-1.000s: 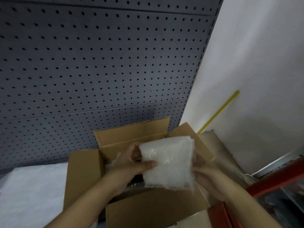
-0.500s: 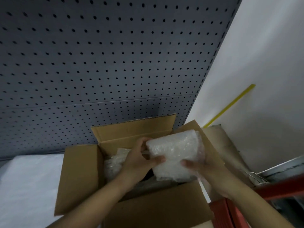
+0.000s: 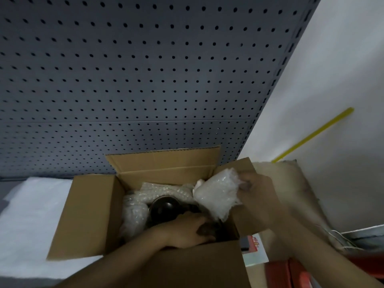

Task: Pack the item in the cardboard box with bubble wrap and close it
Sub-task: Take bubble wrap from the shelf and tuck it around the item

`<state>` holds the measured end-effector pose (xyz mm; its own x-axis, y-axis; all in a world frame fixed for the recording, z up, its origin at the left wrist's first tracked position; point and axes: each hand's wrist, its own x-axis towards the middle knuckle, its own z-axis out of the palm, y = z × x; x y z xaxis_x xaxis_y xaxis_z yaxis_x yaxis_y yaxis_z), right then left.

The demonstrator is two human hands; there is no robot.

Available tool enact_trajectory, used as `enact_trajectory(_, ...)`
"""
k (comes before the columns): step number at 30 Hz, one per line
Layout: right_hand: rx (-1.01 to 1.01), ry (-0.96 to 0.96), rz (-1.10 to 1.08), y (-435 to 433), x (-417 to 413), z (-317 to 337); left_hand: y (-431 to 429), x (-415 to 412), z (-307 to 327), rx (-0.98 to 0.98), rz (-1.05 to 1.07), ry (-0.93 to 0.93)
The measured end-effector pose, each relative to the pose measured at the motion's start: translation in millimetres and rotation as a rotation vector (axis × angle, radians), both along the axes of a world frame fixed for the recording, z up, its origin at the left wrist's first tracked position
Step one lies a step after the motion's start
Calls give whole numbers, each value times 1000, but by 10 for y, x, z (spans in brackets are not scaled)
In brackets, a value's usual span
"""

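Observation:
An open cardboard box (image 3: pixel 89 213) stands in front of me with all flaps up. A dark round item (image 3: pixel 163 209) lies inside, with bubble wrap (image 3: pixel 133 215) packed at its left and back. My left hand (image 3: pixel 187 231) reaches into the box at the item's near right side, fingers curled; whether it grips anything is hidden. My right hand (image 3: pixel 257 194) holds a folded wad of bubble wrap (image 3: pixel 218 194) over the box's right inner edge.
A grey pegboard wall (image 3: pixel 145 80) rises just behind the box. White foam sheet (image 3: pixel 31 215) lies to the left. At right are a brown sack-like bundle (image 3: pixel 301 194), a yellow stick (image 3: pixel 311 135) leaning on the white wall, and red items (image 3: pixel 291 273).
My left hand let go of the bubble wrap wad and dropped into the box by the dark item. My right hand carried the wad to the right edge of the box.

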<state>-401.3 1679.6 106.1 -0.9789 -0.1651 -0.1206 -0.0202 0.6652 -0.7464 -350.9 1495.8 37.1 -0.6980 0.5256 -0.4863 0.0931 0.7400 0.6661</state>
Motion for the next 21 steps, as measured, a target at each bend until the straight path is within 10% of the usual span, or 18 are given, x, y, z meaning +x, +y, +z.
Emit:
enact_trajectory(10,206,6,384,-47,-161,-10,-168,94,117,-25,-137,-257)
enact_trajectory(21,734,66,785,-431,-128,-284,-91,311,-47,-176,-131,113)
